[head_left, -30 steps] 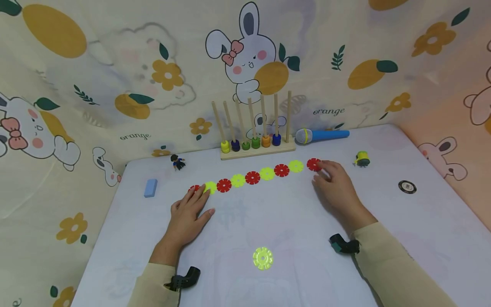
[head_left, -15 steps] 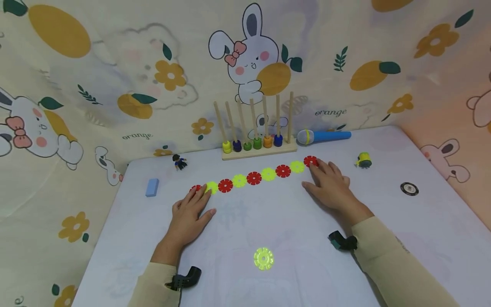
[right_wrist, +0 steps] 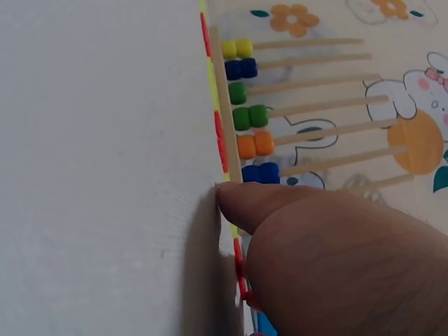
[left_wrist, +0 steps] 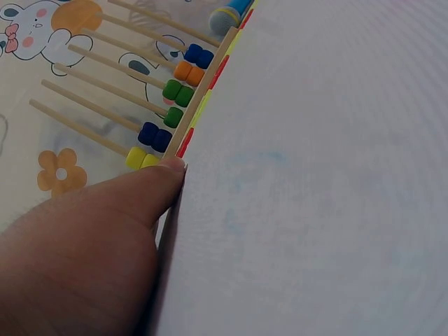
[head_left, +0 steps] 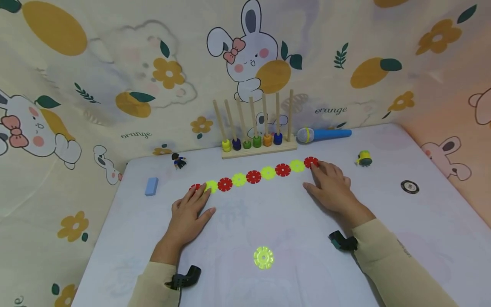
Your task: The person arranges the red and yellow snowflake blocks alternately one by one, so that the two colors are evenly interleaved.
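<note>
Red and yellow-green notched plastic discs alternate in a slanting row across the white table, one of the red discs (head_left: 253, 177) near its middle. My left hand (head_left: 188, 219) rests at the row's left end, its fingertips over a red disc (head_left: 194, 186) and touching a yellow-green disc (head_left: 211, 186). At the other end, the fingertips of my right hand (head_left: 331, 189) touch the last red disc (head_left: 310, 161), which lies against its yellow-green neighbour (head_left: 297, 166). Both hands have extended, relaxed fingers. A single yellow-green disc (head_left: 263, 257) lies nearer, between the forearms.
Behind the row stands a wooden peg rack (head_left: 261, 152) with coloured beads, beside a blue toy microphone (head_left: 326, 135). A blue block (head_left: 151, 186) and small figure (head_left: 178, 161) lie left. A yellow-green toy (head_left: 364, 158) and black round chip (head_left: 410, 186) lie right.
My right hand has slid the end red disc left, closing the gap to the yellow-green one, and its fingers have since straightened on it. My left hand has stayed in place.
</note>
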`<state>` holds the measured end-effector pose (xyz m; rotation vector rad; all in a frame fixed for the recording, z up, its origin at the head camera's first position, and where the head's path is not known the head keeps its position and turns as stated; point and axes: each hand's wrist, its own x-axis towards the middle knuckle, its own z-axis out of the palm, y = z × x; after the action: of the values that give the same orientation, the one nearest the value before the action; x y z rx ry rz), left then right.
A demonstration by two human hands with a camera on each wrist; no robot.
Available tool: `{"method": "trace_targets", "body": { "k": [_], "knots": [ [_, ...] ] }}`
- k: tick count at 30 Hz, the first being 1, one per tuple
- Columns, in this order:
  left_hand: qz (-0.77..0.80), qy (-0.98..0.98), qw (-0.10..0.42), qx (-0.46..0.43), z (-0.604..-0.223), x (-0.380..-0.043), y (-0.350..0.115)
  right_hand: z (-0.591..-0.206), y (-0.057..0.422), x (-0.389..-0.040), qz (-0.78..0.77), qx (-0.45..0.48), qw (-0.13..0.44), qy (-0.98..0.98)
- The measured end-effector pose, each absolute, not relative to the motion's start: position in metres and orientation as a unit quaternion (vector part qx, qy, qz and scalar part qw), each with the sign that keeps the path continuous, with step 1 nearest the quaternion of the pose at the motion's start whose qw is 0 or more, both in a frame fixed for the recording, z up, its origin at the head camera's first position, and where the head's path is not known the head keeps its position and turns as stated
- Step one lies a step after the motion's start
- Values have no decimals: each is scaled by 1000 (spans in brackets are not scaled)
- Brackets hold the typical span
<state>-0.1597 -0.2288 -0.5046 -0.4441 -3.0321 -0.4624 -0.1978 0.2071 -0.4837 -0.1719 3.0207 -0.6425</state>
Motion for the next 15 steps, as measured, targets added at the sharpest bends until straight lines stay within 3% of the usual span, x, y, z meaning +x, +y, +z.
{"method": "trace_targets", "body": {
  "k": [15],
  "knots": [
    [-146,-979,23,-141,-506,-160,-229,-487,208,-197,-199,-56,31,978]
  ]
}}
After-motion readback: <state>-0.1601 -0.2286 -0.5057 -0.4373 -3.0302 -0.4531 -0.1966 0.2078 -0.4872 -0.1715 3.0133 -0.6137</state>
